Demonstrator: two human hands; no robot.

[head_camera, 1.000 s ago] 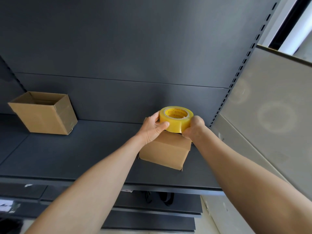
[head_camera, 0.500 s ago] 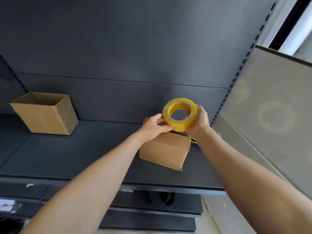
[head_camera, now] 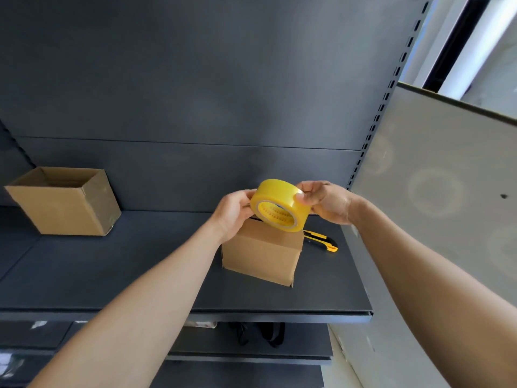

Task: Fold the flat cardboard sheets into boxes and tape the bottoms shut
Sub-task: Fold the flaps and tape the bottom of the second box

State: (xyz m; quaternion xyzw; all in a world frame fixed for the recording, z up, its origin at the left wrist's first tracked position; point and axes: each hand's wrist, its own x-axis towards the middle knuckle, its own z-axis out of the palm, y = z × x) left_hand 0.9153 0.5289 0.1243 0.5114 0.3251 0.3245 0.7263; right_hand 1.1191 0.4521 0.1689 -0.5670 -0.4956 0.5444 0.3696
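Round yellow tape roll (head_camera: pixel 275 195) is turning since second ago: hole now facing camera, roll hovering just above small closed brown cardboard box (head_camera: pixel 263 253) on dark shelf (head_camera: pixel 112 261). Left hand (head_camera: pixel 232 214) and right hand (head_camera: pixel 327 203) fingers are gripping roll rim. Probably searching for tape end; bottom seam is waiting for tape.

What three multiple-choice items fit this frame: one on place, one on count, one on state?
1. Where does the utility knife lie?
A. on the shelf, right of the near box
B. on the lower shelf
C. on the floor

2. How many cardboard boxes stand on the shelf?
A. one
B. two
C. three

3. How is the tape roll held?
A. by one hand alone
B. by neither hand, lying on the shelf
C. by both hands, off the shelf

Key:
1 A: it lies just past the near box's right edge.
2 B: the near box and the open box at left.
3 C: the left hand and the right hand each grip a side.
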